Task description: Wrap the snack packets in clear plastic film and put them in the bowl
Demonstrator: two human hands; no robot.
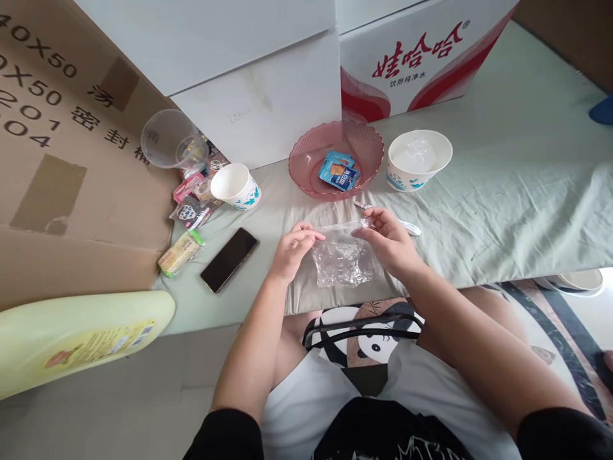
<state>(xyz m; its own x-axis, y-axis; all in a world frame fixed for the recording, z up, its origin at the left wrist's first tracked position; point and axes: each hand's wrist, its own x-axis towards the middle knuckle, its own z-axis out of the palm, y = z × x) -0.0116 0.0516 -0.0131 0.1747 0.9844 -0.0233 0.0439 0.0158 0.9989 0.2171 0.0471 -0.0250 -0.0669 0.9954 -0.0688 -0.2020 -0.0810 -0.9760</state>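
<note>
Stretched between both hands is a clear plastic bag (342, 259), its top edge running level and its crinkled body hanging at the front of the cloth-covered surface. My left hand (293, 250) pinches the bag's upper left corner. At the upper right corner, the fingers of my right hand (389, 241) grip the same edge. A utility knife (408, 227) with a white handle lies partly behind my right hand, its metal tip (363, 205) showing past the fingers. Just beyond the hands sits a pink scalloped bowl (306, 172) with several blue snack packets (339, 171) inside.
To the right of the bowl, a paper bowl (400, 181) holds crumpled clear plastic. A paper cup (237, 187), black phone (230, 259), wrapped snack (181, 253) and several small packets (191, 201) lie left. White boxes (268, 96) and a brown carton (96, 211) border the surface.
</note>
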